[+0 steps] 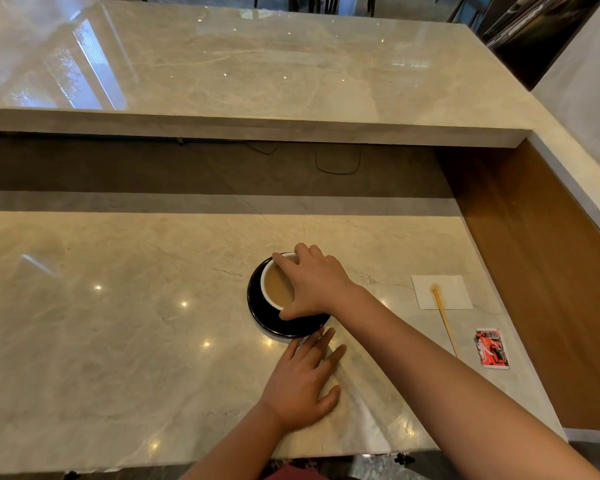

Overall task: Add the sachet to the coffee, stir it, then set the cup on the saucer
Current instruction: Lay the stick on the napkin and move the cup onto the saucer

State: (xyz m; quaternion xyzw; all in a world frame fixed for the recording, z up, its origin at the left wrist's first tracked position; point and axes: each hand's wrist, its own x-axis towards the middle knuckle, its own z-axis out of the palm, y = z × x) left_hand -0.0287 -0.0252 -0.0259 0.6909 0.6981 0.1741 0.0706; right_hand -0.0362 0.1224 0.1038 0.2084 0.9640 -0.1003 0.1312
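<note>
A cup (pixel 274 285) with a white inside holds milky coffee and stands on a black saucer (pixel 262 315) in the middle of the marble counter. My right hand (pixel 314 284) grips the cup from above, fingers over its far rim and thumb at the near side. My left hand (pixel 305 379) lies flat and open on the counter, its fingertips at the saucer's near edge. A red and white sachet (pixel 492 348) lies flat at the right. A wooden stirrer (pixel 445 322) rests partly on a white napkin (pixel 454 289).
A raised marble ledge (pixel 257 129) runs across the back above a dark recess with a thin cable (pixel 336 166). A wooden side panel (pixel 541 271) closes the right end. The counter's near edge (pixel 222 460) is just below my forearms.
</note>
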